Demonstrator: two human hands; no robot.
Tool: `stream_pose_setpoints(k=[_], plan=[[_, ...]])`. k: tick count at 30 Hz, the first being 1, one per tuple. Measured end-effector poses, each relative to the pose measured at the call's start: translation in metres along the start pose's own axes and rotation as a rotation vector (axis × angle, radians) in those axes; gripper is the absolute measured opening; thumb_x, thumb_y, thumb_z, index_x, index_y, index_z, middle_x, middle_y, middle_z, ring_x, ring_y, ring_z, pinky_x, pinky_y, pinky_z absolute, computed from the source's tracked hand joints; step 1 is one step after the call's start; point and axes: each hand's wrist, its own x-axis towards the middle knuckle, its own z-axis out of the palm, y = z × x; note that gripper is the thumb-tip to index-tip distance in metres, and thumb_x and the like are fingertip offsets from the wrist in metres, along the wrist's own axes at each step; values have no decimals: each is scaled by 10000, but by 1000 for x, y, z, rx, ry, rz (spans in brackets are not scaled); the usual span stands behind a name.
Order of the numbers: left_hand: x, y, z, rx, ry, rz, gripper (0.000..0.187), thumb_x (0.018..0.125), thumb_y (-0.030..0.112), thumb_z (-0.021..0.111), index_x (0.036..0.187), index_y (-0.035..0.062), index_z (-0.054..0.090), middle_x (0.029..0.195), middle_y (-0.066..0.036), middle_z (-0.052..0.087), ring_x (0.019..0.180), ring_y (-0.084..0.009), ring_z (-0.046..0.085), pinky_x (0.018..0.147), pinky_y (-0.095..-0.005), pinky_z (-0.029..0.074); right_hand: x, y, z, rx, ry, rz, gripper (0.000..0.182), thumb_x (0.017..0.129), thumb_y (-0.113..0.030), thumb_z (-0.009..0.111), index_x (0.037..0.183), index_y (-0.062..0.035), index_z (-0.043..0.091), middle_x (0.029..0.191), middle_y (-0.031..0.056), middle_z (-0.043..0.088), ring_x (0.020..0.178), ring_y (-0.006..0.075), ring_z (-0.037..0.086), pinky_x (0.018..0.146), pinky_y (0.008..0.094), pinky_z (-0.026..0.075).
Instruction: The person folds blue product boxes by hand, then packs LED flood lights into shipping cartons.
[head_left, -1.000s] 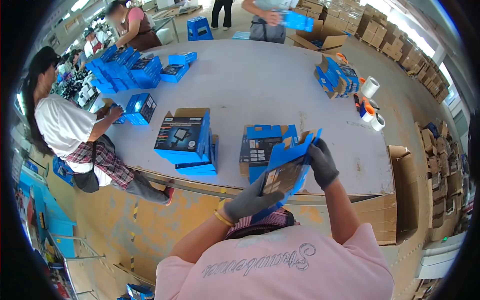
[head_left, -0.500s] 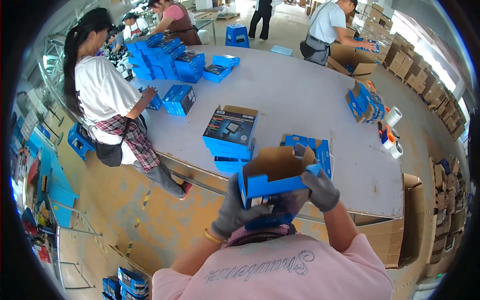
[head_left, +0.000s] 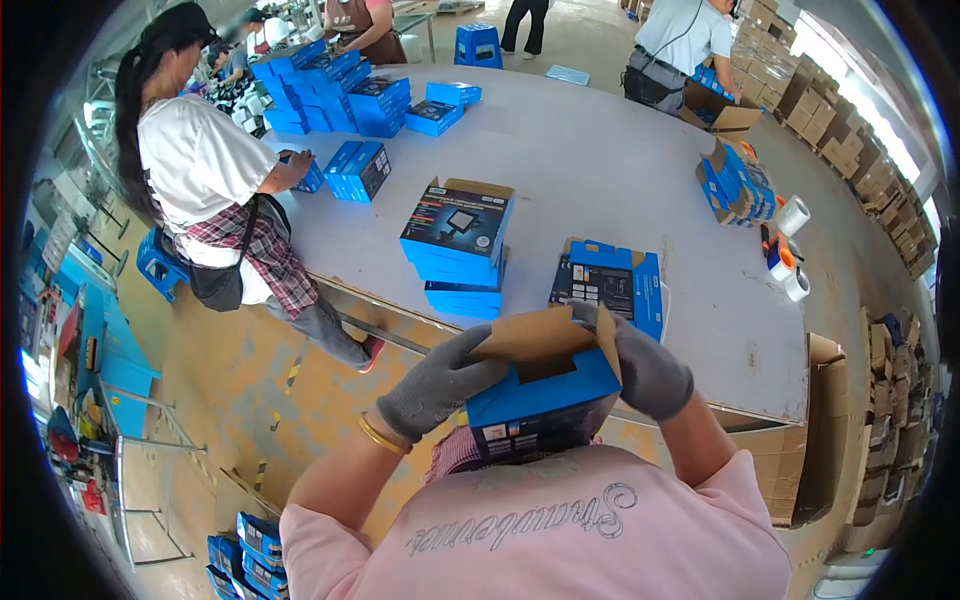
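Note:
A blue and black cardboard box (head_left: 545, 395) is held in front of my chest, just off the table's near edge. Its near blue flap leans inward, and a brown inner flap stands up at the far side. My left hand (head_left: 440, 385), in a grey glove, grips the box's left upper edge. On the opposite side, my gloved right hand (head_left: 652, 368) clasps the right wall, its fingertips at the far rim. Just beyond lies a flattened blue box (head_left: 610, 285). A stack of printed boxes (head_left: 455, 235) stands left of it.
A co-worker (head_left: 200, 180) at the table's left handles a small blue box. Many blue boxes (head_left: 330, 95) are piled behind. Flat blue cartons (head_left: 738, 185) and tape rolls (head_left: 790, 215) lie at right. Another person (head_left: 685, 50) bends over an open carton (head_left: 722, 115).
The box has tilted and its near blue flap has gone from upright to leaning inward. My left hand has moved up from the front face to the left rim. The far worker's arms have lowered into the carton.

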Motion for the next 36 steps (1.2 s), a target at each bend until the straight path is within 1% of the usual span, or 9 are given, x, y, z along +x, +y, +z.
stream_pose_setpoints(k=[2, 5, 11, 14, 17, 25, 33, 34, 36], plan=[[8, -8, -2, 94, -23, 57, 455, 891, 129, 594, 1297, -27, 460, 1166, -75, 575, 1038, -130, 548, 923, -272, 445, 5, 6, -10, -407, -54, -125, 536, 857, -41, 599, 1354, 19, 408, 1230, 124, 564, 1111, 236, 558, 950, 326, 441], [13, -4, 18, -13, 83, 71, 368, 879, 96, 589, 1226, -6, 521, 1143, -79, 579, 1069, -141, 533, 949, -284, 429, 8, -8, 5, 505, 95, 540, 388, 862, -1, 573, 1247, 20, 532, 1217, 126, 571, 1112, 209, 555, 934, 308, 456], [26, -11, -4, -270, -396, 63, 225, 895, 142, 591, 1081, 17, 611, 1159, -102, 564, 1090, -163, 514, 977, -297, 384, 0, 18, -16, 678, -161, 256, 196, 833, -23, 577, 1001, 20, 668, 1229, 135, 558, 1091, 203, 553, 943, 292, 450], [29, 14, -1, 111, -359, -43, 238, 876, 216, 630, 1012, 21, 616, 1141, -110, 583, 1016, -170, 547, 897, -288, 426, 5, 12, -39, 581, -322, 360, 278, 818, -110, 616, 1070, 5, 639, 1207, 139, 574, 1105, 211, 548, 947, 305, 449], [35, 37, 13, 573, -310, -28, 356, 855, 247, 657, 1119, 30, 556, 1067, -143, 614, 982, -165, 572, 840, -290, 462, 18, -23, -36, -317, -360, 303, 426, 812, -210, 627, 1182, -5, 576, 1201, 164, 585, 1104, 240, 563, 946, 335, 452], [48, 57, 25, 993, -431, -68, 504, 909, 318, 575, 1300, 28, 447, 1109, -180, 594, 1025, -226, 589, 881, -316, 464, 31, -41, -26, -620, -490, 329, 570, 833, -292, 616, 1309, -18, 466, 1189, 197, 587, 1092, 317, 577, 963, 350, 441], [21, 21, -16, 403, -284, 112, 410, 1009, 300, 404, 1262, -4, 513, 1109, -127, 610, 1021, -178, 554, 917, -310, 435, 10, 6, -37, 245, -397, 190, 504, 868, -86, 591, 1342, -32, 431, 1385, 169, 423, 1241, 279, 459, 1043, 353, 373], [15, 22, -18, 426, -259, 99, 416, 1014, 307, 396, 1253, -8, 523, 1119, -121, 607, 1028, -169, 545, 924, -306, 429, 22, 15, -43, -528, -330, -160, 601, 847, -141, 626, 1382, -50, 367, 1376, 130, 443, 1251, 259, 456, 1052, 358, 365], [9, 12, -31, 308, -219, 73, 414, 1015, 302, 395, 1239, -17, 535, 1126, -122, 606, 1031, -174, 548, 928, -302, 428, 25, 6, -50, -120, -90, 47, 643, 827, -166, 652, 1388, -54, 358, 1363, 124, 454, 1253, 274, 457, 1060, 385, 354]])
